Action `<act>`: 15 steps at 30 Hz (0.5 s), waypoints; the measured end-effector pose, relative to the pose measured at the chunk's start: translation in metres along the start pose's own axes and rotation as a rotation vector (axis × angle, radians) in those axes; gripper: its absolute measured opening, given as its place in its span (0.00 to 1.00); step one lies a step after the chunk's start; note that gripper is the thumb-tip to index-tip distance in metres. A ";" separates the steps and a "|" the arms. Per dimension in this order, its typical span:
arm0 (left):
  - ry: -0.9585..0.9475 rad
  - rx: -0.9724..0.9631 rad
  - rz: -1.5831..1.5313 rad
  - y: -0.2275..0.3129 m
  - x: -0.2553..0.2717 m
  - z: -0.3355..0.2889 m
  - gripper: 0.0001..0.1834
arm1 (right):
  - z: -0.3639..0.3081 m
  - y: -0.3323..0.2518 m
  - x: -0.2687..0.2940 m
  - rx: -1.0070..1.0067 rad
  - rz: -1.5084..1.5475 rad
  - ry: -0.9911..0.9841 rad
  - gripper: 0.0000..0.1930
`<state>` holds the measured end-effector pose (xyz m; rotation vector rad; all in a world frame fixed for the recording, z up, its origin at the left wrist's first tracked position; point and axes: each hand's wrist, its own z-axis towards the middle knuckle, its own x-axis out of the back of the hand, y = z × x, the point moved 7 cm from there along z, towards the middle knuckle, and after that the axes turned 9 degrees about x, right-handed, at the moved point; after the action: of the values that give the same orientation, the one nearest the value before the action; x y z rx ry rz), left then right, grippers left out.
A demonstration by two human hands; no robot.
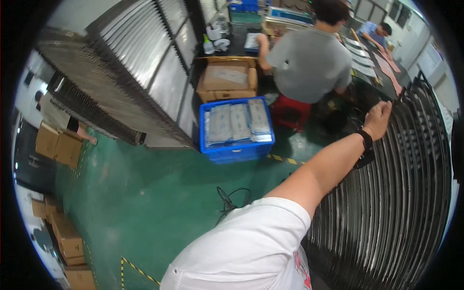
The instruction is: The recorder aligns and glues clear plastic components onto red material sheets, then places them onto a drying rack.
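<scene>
My left arm, in a white sleeve with a black band [365,140] at the wrist, reaches up to the right. My left hand [378,119] is closed, its fingers curled at the top edge of a tall black rack [386,193] with many close-set shelves. What lies inside the fingers is mostly hidden, but they appear to grip the rack's frame. My right hand is out of view.
A blue crate [237,153] of wrapped packs stands on the green floor, a cardboard box [227,92] behind it. Another shelved rack [145,48] rises at left. A seated person [311,63] works ahead on a red stool [292,111]. A black cable [227,200] lies nearby.
</scene>
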<state>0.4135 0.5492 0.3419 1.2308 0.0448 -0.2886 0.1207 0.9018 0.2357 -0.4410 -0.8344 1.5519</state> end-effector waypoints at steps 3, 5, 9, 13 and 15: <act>-0.038 0.064 0.008 0.022 0.031 -0.034 0.28 | -0.029 -0.039 -0.025 0.050 0.062 -0.044 0.29; -0.027 0.051 -0.021 0.040 0.058 -0.052 0.29 | -0.053 -0.066 -0.029 0.086 0.088 -0.062 0.29; -0.033 -0.006 0.005 0.085 0.108 -0.087 0.28 | -0.103 -0.118 -0.024 0.143 0.130 -0.088 0.28; -0.002 -0.014 -0.044 0.143 0.175 -0.125 0.27 | -0.164 -0.187 -0.027 0.148 0.166 -0.100 0.26; -0.011 -0.065 -0.060 0.165 0.213 -0.148 0.27 | -0.184 -0.234 -0.045 0.165 0.205 -0.119 0.26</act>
<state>0.6768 0.6960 0.4038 1.1647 0.0818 -0.3436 0.4189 0.8998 0.2740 -0.3239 -0.7628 1.8357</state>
